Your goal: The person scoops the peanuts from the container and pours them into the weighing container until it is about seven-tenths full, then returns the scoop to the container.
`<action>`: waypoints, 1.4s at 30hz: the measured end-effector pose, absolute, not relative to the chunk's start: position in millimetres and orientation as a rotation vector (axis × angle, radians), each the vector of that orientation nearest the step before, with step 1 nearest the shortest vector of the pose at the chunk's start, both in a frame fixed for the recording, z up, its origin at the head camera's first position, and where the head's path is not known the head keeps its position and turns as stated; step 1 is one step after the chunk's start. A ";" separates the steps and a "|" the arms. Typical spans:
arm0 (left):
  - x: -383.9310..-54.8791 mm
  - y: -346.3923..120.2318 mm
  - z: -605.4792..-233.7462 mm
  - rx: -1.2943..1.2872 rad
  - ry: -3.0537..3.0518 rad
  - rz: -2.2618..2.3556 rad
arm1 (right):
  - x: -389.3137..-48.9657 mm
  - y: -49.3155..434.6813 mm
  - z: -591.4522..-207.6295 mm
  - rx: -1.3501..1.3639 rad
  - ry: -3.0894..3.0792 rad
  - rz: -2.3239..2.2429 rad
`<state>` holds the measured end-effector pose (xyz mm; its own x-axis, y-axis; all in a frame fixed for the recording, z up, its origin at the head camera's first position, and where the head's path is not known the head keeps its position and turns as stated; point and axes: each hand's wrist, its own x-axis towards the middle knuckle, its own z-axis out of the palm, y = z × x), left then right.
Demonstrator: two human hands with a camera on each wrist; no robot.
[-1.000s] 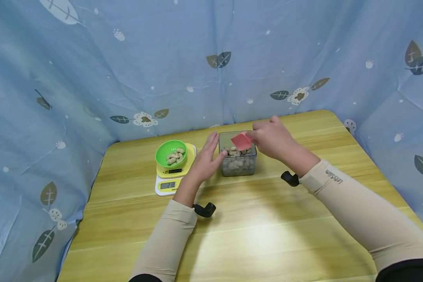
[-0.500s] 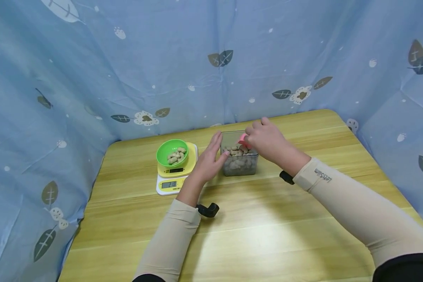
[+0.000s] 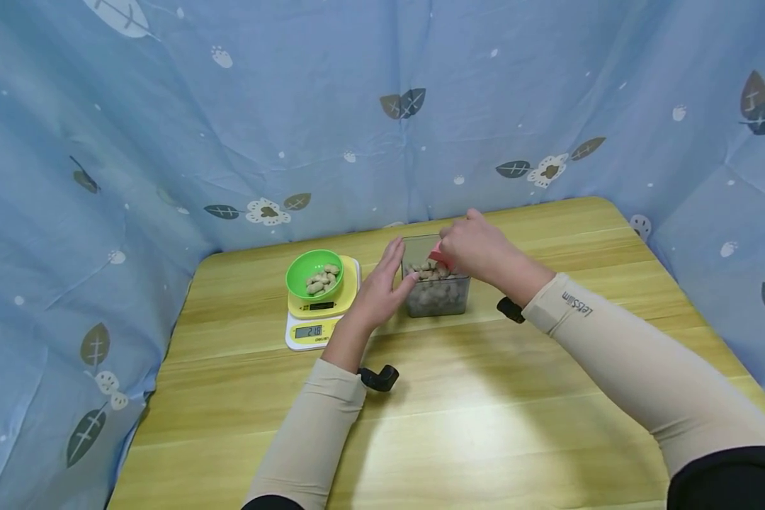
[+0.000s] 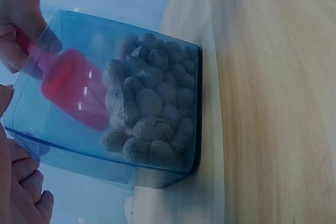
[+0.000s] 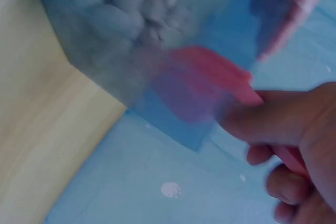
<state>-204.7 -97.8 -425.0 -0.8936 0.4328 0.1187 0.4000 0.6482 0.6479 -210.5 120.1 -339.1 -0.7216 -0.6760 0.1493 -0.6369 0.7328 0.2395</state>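
Observation:
A clear grey plastic box point(image 3: 436, 301) partly filled with peanuts in the shell point(image 4: 149, 98) stands on the table. My right hand point(image 3: 478, 248) grips the handle of a small red scoop point(image 4: 73, 87), fingers curled round it. The scoop's blade is inside the box, its tip at the peanuts. My left hand point(image 3: 376, 290) rests along the box's left side with fingers straight, thumb at the front rim. Left of it, a green bowl point(image 3: 302, 265) holding several peanuts sits on a yellow and white kitchen scale point(image 3: 299, 336), whose display appears to read 218 or 21.8.
The wooden table point(image 3: 242, 425) has a back edge just behind the box and scale. A blue patterned curtain point(image 3: 331, 106) hangs close behind and at both sides. Black wrist cameras point(image 3: 379, 379) are strapped at the sleeves' cuffs.
My right hand has moved left and lowered the scoop from above the box's rim down into the peanuts. The left hand stays at the box; the bowl and scale are unchanged.

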 end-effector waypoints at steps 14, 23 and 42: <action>-205.9 -96.2 -426.0 0.724 2.821 1.063 | -219.1 125.8 -344.4 1.090 -2.959 0.062; -205.8 -92.8 -424.9 0.741 2.823 1.057 | -223.2 131.0 -337.3 1.028 -3.218 0.366; -203.8 -93.7 -424.9 0.681 2.804 1.101 | -222.5 133.6 -352.9 0.857 -3.149 0.669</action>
<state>-203.8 -93.7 -424.9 -0.9015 0.4189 0.1087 0.3810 0.6490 0.6585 -222.5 133.6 -352.9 -0.8510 -0.5197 -0.0763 -0.4437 0.7890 -0.4250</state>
